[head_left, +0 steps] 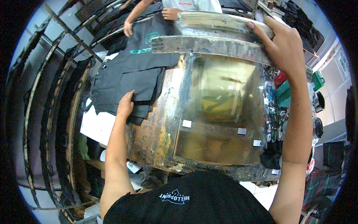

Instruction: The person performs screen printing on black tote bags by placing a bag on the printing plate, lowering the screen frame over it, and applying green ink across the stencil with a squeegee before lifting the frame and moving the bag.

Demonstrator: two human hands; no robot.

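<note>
My left hand (126, 104) is at the near edge of a stack of black fabric pieces (128, 84), its fingers closed on the fabric; part of the grip is hidden. With raised arm, my right hand (283, 46) grips the top bar of a paint-stained screen-printing frame (209, 44), which is lifted above the far side of the work table. Below the frame, a glossy glass-like panel (220, 138) is set in the table and carries several small white squares (187, 123). Beyond the stack lies a dark piece with a green print (151, 38).
Across the table, a co-worker's one hand (128, 29) is over the dark piece and the other hand (170, 14) is by the frame's left end. Drying racks (48, 112) stand at left. Jars and a green container (318, 80) line the right side.
</note>
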